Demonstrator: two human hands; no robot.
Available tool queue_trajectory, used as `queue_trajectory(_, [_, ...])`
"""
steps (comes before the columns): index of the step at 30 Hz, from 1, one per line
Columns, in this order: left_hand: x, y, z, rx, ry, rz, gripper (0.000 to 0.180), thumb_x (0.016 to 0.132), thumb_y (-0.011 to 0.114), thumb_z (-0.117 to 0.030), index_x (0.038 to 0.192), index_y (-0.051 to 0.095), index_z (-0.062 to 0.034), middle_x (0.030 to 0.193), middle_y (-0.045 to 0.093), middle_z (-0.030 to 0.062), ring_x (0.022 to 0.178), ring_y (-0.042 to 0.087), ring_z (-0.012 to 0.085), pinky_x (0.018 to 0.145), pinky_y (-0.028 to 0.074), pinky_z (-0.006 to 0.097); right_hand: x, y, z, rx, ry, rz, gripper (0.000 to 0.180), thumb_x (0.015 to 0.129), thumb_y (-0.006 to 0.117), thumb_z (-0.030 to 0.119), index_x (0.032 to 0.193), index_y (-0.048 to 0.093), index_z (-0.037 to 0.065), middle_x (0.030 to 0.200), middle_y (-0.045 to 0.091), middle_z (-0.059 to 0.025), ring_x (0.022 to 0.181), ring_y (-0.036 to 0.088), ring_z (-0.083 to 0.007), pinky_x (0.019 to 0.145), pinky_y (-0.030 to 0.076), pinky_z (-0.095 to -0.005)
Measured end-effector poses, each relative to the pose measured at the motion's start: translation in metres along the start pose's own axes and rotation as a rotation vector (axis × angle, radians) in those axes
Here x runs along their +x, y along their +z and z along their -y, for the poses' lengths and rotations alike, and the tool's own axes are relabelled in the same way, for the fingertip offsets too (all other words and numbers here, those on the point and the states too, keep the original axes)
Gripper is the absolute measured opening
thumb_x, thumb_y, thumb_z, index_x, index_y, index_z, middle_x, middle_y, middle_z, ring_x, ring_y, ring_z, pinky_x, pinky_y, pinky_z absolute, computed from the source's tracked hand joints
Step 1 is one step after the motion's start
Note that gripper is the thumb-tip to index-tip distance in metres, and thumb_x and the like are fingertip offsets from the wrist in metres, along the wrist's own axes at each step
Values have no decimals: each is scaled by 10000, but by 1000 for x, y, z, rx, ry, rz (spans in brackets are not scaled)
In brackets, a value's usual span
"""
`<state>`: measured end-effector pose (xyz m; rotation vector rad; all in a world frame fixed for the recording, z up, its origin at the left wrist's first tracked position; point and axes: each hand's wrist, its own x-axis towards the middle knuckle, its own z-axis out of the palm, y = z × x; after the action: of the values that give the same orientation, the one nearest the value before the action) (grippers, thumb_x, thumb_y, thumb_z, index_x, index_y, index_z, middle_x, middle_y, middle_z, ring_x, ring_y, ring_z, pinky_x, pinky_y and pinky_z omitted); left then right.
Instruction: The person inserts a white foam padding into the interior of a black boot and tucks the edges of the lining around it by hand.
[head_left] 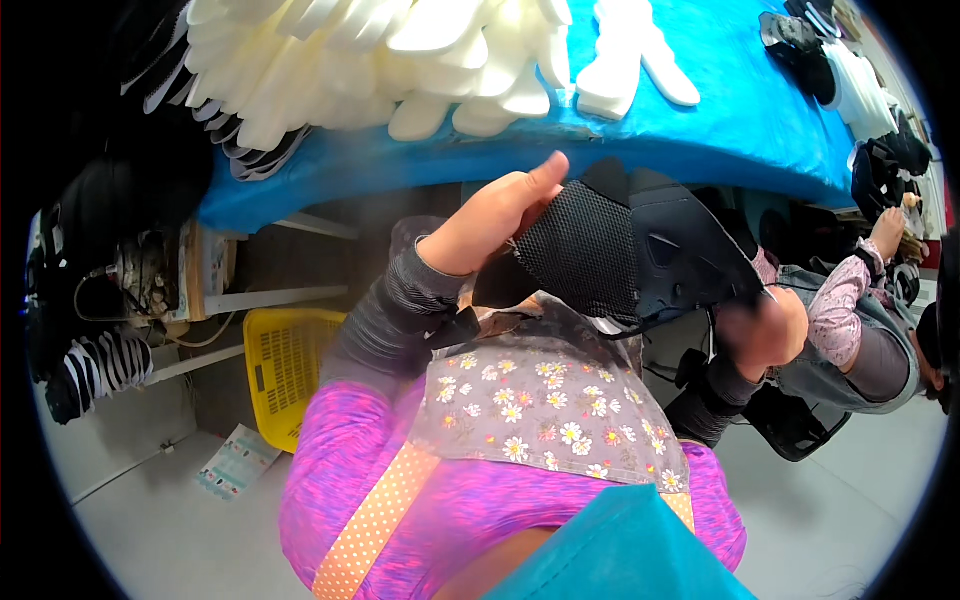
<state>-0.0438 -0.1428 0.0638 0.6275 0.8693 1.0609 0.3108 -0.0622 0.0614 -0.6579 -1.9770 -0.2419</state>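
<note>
Between my hands, above my apron-covered lap, is a black shoe upper (665, 245) with a mesh part on the left and smooth panels on the right. My left hand (500, 215) grips its mesh end, thumb raised and the other fingers mostly hidden behind it. At the lower right end, my right hand (770, 330) is closed on the upper's edge, its fingers partly smeared by motion. A thin white edge shows beneath the upper. In front of me, white foam shoe inserts (610, 70) lie on a table covered in blue sheeting (720, 130).
A large heap of white foam pieces (430, 60) covers the table's left part. Striped dark shoe parts (265, 155) hang at its left edge. A yellow basket (285, 365) stands on the floor at my left. Close on my right sits another person (840, 310) beside more shoe parts.
</note>
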Motion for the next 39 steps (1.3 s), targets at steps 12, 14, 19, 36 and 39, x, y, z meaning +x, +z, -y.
queue_trajectory(12, [-21,-10,30,780,805,-480,125,880,669,-35,765,625,-14,664,527,124,591,550,306,563,466,363,-8,27,-10,-160,449,-174,446,1035,505,383,874,706,18,706,666,-86,607,611,-182,582,459,-300])
queue_trajectory(14, [-20,-21,17,789,1020,-70,419,970,491,-306,756,629,26,692,596,139,588,560,315,566,442,362,-4,29,-18,-84,378,-304,566,1035,463,462,852,697,-20,737,693,-81,642,642,-191,598,482,-298])
queue_trajectory(19, [-4,-30,16,703,1168,-178,613,1001,404,-511,856,640,36,733,586,114,618,530,241,583,400,331,-4,35,-15,151,309,-382,640,1013,461,527,793,654,-42,801,701,-112,730,656,-206,659,490,-303])
queue_trajectory(36, [40,-39,15,501,391,238,128,923,622,-114,903,542,-17,880,561,-53,795,481,46,733,433,229,-37,44,-30,473,854,-411,592,958,549,575,860,637,-2,868,641,-56,778,573,-153,689,499,-324])
queue_trajectory(39, [30,-30,12,747,451,316,177,934,590,-104,818,545,21,719,514,-9,684,423,65,614,404,266,-42,46,-37,459,900,-326,572,968,549,551,894,639,-9,874,643,-46,784,570,-144,708,490,-307])
